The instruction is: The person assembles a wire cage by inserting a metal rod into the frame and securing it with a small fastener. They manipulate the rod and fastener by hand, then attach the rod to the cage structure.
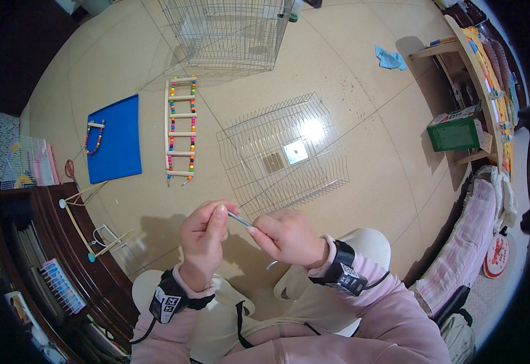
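Head view: left hand [204,239] & right hand [289,238] are close together, both pinching one thin metal rod [239,219]. Left fingers [219,213] are closed on its left end; right fingers closed on its other end. Just past the fingertips lies a wire panel [283,151] on the floor. A bead ladder [180,130] & blue mat [116,138] lie further off, up & to the left.

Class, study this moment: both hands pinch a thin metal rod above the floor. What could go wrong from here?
The thin metal rod is held only by fingertips of the left hand and right hand, so it may slip and drop. If it rolls, it might be hard to spot near the wire cage panel on the floor.
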The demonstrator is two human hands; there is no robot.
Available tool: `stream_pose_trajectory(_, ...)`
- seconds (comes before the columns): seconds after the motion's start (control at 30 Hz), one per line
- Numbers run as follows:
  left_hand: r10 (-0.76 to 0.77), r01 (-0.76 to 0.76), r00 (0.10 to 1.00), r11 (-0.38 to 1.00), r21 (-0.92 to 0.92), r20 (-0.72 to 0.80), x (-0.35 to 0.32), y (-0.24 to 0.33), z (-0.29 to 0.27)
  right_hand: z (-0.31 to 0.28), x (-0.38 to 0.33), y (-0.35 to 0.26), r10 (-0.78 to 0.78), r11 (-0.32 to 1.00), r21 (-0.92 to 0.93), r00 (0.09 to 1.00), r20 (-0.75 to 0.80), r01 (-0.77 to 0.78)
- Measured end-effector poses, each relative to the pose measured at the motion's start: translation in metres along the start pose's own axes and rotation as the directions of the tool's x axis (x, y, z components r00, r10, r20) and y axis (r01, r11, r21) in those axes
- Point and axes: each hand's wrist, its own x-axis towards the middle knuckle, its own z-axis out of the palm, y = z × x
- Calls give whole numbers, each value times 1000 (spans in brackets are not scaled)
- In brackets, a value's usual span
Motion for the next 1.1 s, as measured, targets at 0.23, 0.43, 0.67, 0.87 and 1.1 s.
stream_pose_trajectory(0.23, 36, -34, 998, 999, -36, 49, 0, -2, -4, 1, -2, 4, 86, 915, 373, 977, 194, -154)
stream_pose_trajectory(0.43, 89, -61, 976, 988, -144, 200, 4, -3, -10, 0, -7, 5, 122, 245, 740, 777, 618, -627)
stream_pose_trajectory(0.67, 111, -41, 951, 970, -238, 289, 5, 0, -9, 4, -8, 2, 64, 127, 788, 797, 600, -603)
stream_pose_trajectory(0.87, 23, -18, 987, 999, -31, 158, 5, -1, -13, -2, 1, 5, 30, 944, 322, 990, 141, -74)
stream_pose_trajectory(1.1, 230, -255, 966, 926, 280, 119, -7, 15, -6, -4, -1, -5, -98, 995, -22, 995, -10, 97)
